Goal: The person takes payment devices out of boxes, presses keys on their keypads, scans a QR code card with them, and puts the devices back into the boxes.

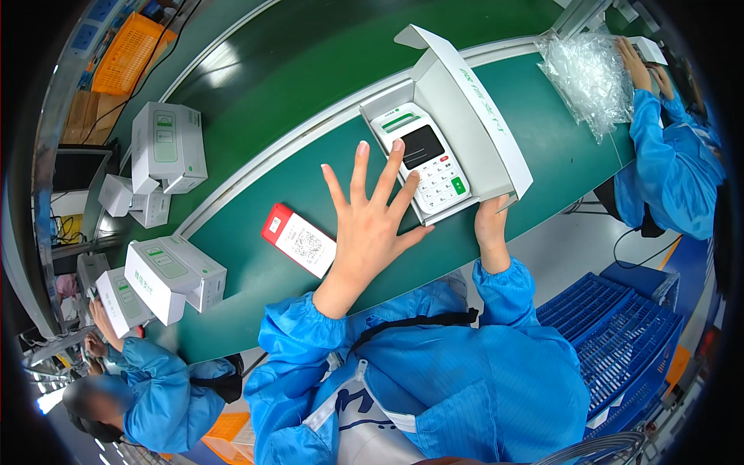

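A white card payment terminal (442, 172) with a dark screen, grey keys and a green key lies face up in an open white box (474, 167). The box lid, printed in green, is swung up on the right. My left hand (370, 221) is open with fingers spread, its fingertips over the left side of the terminal; whether they touch it is unclear. My right hand (491, 226) grips the near right corner of the box, its fingers partly hidden by the cardboard. Left of my left hand, a red and white QR code card (301, 240) lies on the green table (240, 271).
Several closed white boxes (169, 143) stand at the left. A co-worker in blue (174, 391) handles a box there. Clear plastic bags (587, 77) lie at upper right beside another co-worker (668, 167). A blue crate (612, 329) stands below right; a rail (287, 159) runs behind.
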The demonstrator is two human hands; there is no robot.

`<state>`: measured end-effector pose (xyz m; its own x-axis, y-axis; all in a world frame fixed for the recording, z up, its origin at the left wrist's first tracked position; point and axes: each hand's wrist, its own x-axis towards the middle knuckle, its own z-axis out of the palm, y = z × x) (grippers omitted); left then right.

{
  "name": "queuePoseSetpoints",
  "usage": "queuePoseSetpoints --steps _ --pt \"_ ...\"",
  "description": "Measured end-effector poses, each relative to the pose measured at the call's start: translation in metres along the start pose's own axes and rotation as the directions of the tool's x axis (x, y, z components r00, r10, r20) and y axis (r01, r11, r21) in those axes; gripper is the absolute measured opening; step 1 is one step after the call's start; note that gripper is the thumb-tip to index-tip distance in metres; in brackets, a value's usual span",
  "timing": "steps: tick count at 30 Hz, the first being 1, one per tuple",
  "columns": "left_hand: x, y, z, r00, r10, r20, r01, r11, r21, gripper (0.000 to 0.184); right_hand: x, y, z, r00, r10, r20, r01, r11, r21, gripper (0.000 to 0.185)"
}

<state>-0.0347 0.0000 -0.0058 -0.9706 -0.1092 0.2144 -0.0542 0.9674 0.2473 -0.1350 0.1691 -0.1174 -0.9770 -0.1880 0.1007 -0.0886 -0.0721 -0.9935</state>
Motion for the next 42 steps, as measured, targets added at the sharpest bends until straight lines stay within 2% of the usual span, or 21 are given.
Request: queuePoseSetpoints --steps 42 --pt "0.0039 0.0007 0.001 1.0 0.002 0.008 -0.002 1.0 0.0 0.067 0.0029 -0.0017 0.0023 1.0 0.015 -0.008 -0.015 0.999 0.035 0.033"
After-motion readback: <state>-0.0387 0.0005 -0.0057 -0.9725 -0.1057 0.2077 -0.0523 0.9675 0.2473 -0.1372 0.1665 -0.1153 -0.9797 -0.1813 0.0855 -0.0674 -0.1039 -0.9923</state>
